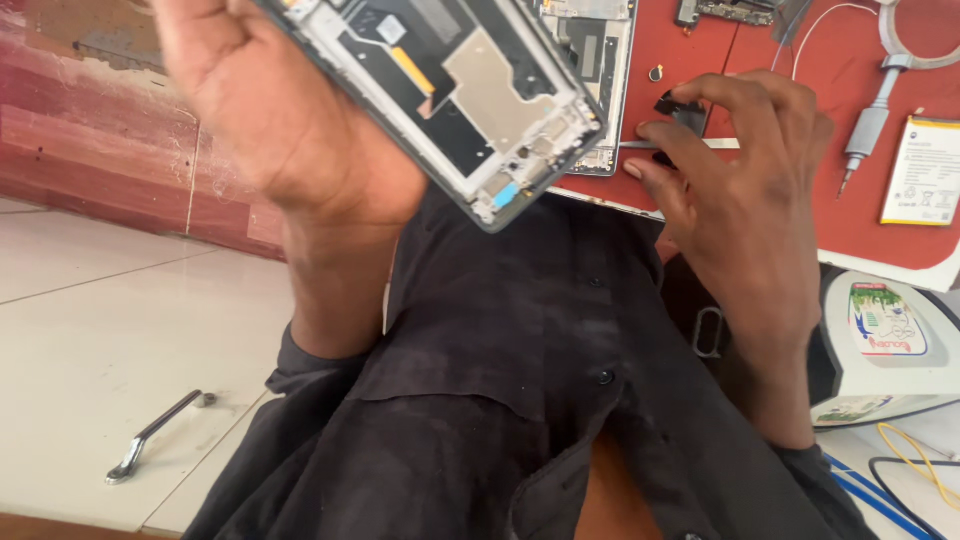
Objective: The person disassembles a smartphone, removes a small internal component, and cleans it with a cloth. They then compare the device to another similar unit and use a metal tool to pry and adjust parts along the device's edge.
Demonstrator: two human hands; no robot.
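Note:
My left hand [270,110] holds an opened phone frame [470,90] up close to the camera, its inner side with metal shields and a small blue tab facing me. My right hand [745,190] rests at the near edge of the red work mat [850,215], fingers pinched on a small black part [685,112] together with thin metal tweezers [640,145]. A second opened phone body [598,60] lies on the mat just behind the held frame. My dark shirt fills the lower middle.
On the mat lie a grey screwdriver [868,130], a white flat battery [922,170], a circuit board [735,10] and a white cable. A white device [885,345] sits at right with yellow and blue wires. A metal handle [150,437] lies on the tiled floor.

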